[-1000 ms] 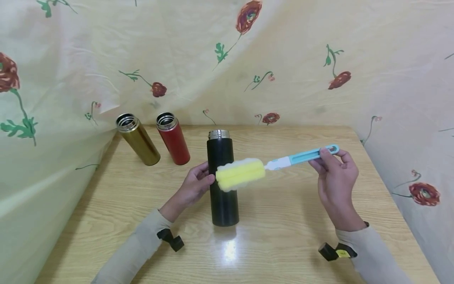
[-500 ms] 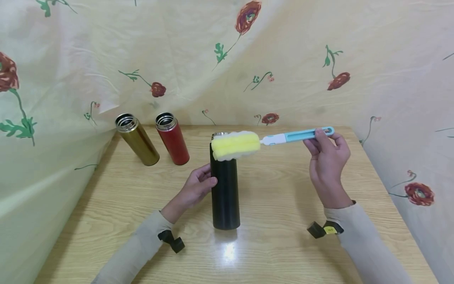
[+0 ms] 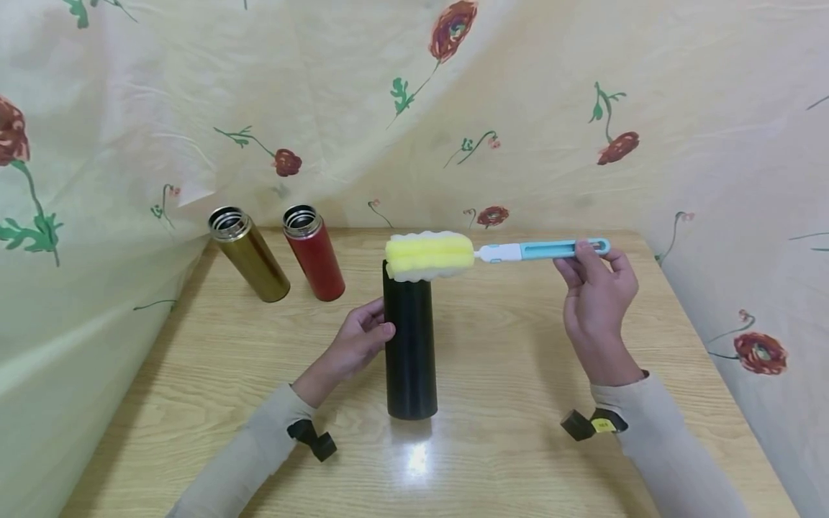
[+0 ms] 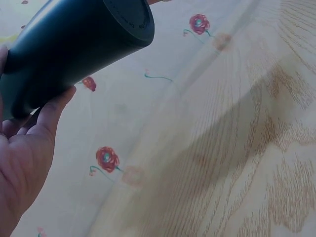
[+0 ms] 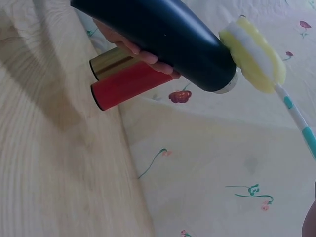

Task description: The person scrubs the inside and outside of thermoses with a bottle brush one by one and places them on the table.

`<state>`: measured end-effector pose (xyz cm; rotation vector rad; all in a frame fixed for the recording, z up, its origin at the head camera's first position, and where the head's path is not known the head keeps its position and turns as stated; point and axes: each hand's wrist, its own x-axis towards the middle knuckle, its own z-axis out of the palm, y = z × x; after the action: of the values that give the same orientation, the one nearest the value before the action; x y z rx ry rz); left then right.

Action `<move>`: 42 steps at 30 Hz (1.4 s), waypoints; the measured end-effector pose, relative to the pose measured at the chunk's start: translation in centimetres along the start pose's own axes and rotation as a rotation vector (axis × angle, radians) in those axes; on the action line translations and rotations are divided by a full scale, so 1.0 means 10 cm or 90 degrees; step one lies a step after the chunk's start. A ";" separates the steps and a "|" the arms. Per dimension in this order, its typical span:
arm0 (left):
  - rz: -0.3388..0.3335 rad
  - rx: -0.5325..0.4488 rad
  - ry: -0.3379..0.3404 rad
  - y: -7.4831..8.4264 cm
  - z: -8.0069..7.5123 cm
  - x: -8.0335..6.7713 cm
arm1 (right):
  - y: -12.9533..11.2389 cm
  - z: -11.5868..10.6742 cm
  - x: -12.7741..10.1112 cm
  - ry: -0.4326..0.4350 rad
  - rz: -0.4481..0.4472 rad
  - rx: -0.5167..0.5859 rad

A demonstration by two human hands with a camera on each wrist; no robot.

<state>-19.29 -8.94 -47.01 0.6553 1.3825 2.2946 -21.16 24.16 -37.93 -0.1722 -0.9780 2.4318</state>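
My left hand (image 3: 359, 338) grips a black vacuum flask (image 3: 411, 352) around its side. The flask's underside shows in the left wrist view, and it is held off the table. With thumb and fingers, my right hand (image 3: 599, 295) pinches the blue handle of a bottle brush (image 3: 430, 253) near its looped end. The brush lies level, its yellow and white sponge head covering the flask's mouth in the head view. In the right wrist view the sponge head (image 5: 254, 54) is right beside the flask's silver neck (image 5: 228, 85); whether they touch I cannot tell.
A gold flask (image 3: 251, 255) and a red flask (image 3: 315, 253) stand lidless at the back left of the wooden table (image 3: 518, 403). Behind and at both sides hangs a flowered cloth (image 3: 544, 93).
My right hand has raised the brush and brought it left, from across the flask's middle up to its mouth. The black flask has shifted very slightly. The gold and red flasks stay put.
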 end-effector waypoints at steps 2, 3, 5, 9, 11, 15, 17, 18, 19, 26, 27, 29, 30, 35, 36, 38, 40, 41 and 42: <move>0.000 -0.001 -0.001 -0.01 -0.01 0.00 | -0.02 -0.03 -0.03 -0.004 -0.007 -0.004; 0.000 0.001 -0.001 -0.02 -0.01 0.00 | -0.02 -0.05 -0.05 -0.008 -0.013 -0.005; -0.001 0.003 0.001 -0.02 -0.01 0.00 | -0.04 -0.07 -0.08 -0.017 -0.020 -0.006; -0.008 0.016 0.011 0.00 0.00 0.00 | -0.08 -0.12 -0.13 -0.029 -0.024 -0.013; -0.013 0.022 0.018 0.01 0.00 0.00 | -0.09 -0.15 -0.16 -0.030 -0.021 -0.017; -0.018 0.028 0.026 0.02 0.00 0.01 | -0.11 -0.22 -0.21 -0.032 -0.010 -0.031; -0.013 0.023 0.023 0.01 -0.01 0.01 | -0.12 -0.26 -0.24 -0.033 0.005 -0.037; -0.009 0.021 0.021 0.01 -0.01 0.01 | -0.12 -0.29 -0.25 -0.035 0.016 -0.038; -0.005 0.018 0.018 0.00 -0.02 0.01 | -0.12 -0.31 -0.27 -0.035 0.026 -0.043; 0.003 -0.009 0.031 0.02 -0.02 0.05 | -0.15 -0.53 -0.42 -0.048 0.099 -0.069; 0.004 -0.010 0.035 0.02 -0.02 0.06 | -0.15 -0.56 -0.44 -0.051 0.103 -0.075; 0.000 -0.016 0.042 0.03 -0.02 0.07 | -0.15 -0.61 -0.48 -0.060 0.105 -0.084; -0.002 -0.017 0.046 0.03 -0.02 0.07 | -0.15 -0.64 -0.50 -0.063 0.103 -0.088; -0.017 -0.014 0.074 0.06 0.00 0.10 | -0.15 -0.74 -0.58 -0.084 0.087 -0.078; -0.020 -0.012 0.082 0.06 0.00 0.11 | -0.16 -0.75 -0.58 -0.088 0.083 -0.076; -0.026 -0.007 0.095 0.08 0.00 0.14 | -0.17 -0.77 -0.60 -0.097 0.080 -0.071; -0.034 -0.006 0.111 0.09 0.01 0.16 | -0.18 -0.79 -0.62 -0.104 0.078 -0.064; -0.038 -0.005 0.117 0.09 0.01 0.17 | -0.18 -0.80 -0.62 -0.107 0.077 -0.062; -0.041 -0.004 0.124 0.10 0.01 0.18 | -0.19 -0.81 -0.63 -0.110 0.076 -0.057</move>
<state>-20.76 -8.29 -45.73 0.3871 1.4578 2.3607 -12.52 27.10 -43.04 -0.0531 -1.1836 2.5460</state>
